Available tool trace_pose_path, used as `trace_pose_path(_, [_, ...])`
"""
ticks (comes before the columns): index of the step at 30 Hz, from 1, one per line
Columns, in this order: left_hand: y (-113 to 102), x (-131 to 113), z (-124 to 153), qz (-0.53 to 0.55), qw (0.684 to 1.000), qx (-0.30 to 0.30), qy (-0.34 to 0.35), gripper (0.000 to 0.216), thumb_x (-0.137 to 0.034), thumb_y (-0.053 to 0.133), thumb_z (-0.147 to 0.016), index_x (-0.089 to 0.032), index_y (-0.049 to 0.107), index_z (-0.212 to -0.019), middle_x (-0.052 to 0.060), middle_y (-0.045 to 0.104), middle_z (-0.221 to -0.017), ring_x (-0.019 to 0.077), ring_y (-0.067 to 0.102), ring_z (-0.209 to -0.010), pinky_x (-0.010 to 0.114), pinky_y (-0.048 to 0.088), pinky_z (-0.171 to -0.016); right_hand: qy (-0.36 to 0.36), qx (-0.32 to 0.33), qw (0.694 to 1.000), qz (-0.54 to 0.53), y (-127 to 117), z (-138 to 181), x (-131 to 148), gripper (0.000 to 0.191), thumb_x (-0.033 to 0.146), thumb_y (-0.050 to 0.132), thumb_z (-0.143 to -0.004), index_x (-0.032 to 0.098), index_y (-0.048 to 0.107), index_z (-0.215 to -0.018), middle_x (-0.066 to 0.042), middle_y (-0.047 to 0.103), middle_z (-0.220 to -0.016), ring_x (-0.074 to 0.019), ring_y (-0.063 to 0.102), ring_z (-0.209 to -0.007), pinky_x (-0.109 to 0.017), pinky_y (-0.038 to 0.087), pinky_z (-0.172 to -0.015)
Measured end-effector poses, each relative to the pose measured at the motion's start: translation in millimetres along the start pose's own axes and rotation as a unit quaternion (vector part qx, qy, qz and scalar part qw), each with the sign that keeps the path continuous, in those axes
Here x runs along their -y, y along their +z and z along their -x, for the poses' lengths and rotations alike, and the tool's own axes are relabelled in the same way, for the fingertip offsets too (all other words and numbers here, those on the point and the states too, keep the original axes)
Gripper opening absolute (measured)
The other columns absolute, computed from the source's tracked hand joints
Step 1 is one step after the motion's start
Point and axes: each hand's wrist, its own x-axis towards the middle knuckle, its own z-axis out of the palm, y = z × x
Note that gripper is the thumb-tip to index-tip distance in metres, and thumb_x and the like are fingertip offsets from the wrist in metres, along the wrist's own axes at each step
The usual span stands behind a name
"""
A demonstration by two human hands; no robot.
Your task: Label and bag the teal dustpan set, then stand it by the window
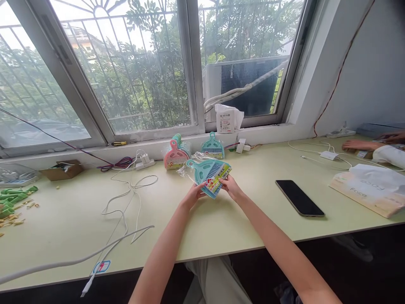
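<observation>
Between my two hands is a small teal dustpan and brush set (pixel 205 169) with a yellow printed label and clear wrapping. It is tilted, its handle pointing up and to the left. My left hand (pixel 193 195) grips its lower left edge, while my right hand (pixel 232 186) pinches the right edge by the label. Just behind, against the window sill, stand a stack of similar sets with a pink dustpan (pixel 174 156) in front and another teal dustpan set (pixel 212 145).
A black phone (pixel 300 198) and a tissue pack (pixel 371 190) lie to the right. White cables (pixel 126 211) cross the left side, near green pieces (pixel 14 198) and an open cardboard box (pixel 61 169). Another person's hand (pixel 360 145) rests at the far right.
</observation>
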Motion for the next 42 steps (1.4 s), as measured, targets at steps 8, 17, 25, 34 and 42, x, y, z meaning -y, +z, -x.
trace_pose_path(8, [8, -6, 8, -0.020, 0.997, 0.069, -0.016, 0.055, -0.049, 0.058, -0.082, -0.020, 0.051, -0.128, 0.013, 0.058, -0.128, 0.0268, 0.058, -0.113, 0.045, 0.046, -0.095, -0.057, -0.005, 0.998, -0.038, 2, 1, -4, 0.035, 0.027, 0.078, -0.063, 0.020, 0.060, -0.093, -0.004, 0.068, -0.102, -0.0205, 0.065, -0.093, -0.033, 0.057, -0.077])
trace_pose_path(17, [17, -2, 3, -0.053, 0.997, -0.006, 0.058, 0.061, -0.049, 0.066, -0.076, -0.022, 0.049, -0.128, 0.012, 0.056, -0.130, 0.0274, 0.055, -0.117, 0.042, 0.047, -0.093, -0.076, -0.013, 0.997, -0.031, 5, 2, -10, 0.043, 0.034, 0.080, -0.062, 0.024, 0.059, -0.098, -0.002, 0.068, -0.103, -0.0209, 0.064, -0.095, -0.036, 0.057, -0.079])
trace_pose_path(25, [29, -5, 10, -0.135, 0.990, 0.002, 0.030, 0.061, -0.050, 0.068, -0.073, -0.022, 0.049, -0.124, 0.013, 0.057, -0.129, 0.0268, 0.056, -0.116, 0.044, 0.048, -0.092, -0.091, -0.017, 0.994, -0.065, 5, 3, -5, 0.043, 0.031, 0.080, -0.060, 0.022, 0.059, -0.096, -0.003, 0.068, -0.102, -0.0209, 0.064, -0.094, -0.036, 0.056, -0.081])
trace_pose_path(34, [31, 4, 0, -0.200, 0.942, -0.181, 0.200, 0.076, -0.055, 0.050, -0.084, -0.025, 0.015, -0.144, 0.014, 0.025, -0.151, 0.0273, 0.031, -0.137, 0.047, 0.036, -0.106, -0.124, -0.016, 0.990, -0.072, 4, 2, -6, 0.041, 0.030, 0.076, -0.065, 0.023, 0.058, -0.101, -0.004, 0.066, -0.107, -0.0226, 0.063, -0.100, -0.040, 0.055, -0.085])
trace_pose_path(42, [30, -14, 17, -0.585, 0.628, -0.299, 0.417, 0.055, -0.041, 0.057, -0.083, -0.023, 0.042, -0.134, 0.011, 0.037, -0.146, 0.0274, 0.025, -0.139, 0.051, 0.010, -0.116, -0.095, 0.011, 0.995, -0.032, 10, 2, -12, 0.040, 0.031, 0.078, -0.061, 0.023, 0.059, -0.096, -0.002, 0.068, -0.102, -0.0211, 0.063, -0.097, -0.037, 0.055, -0.082])
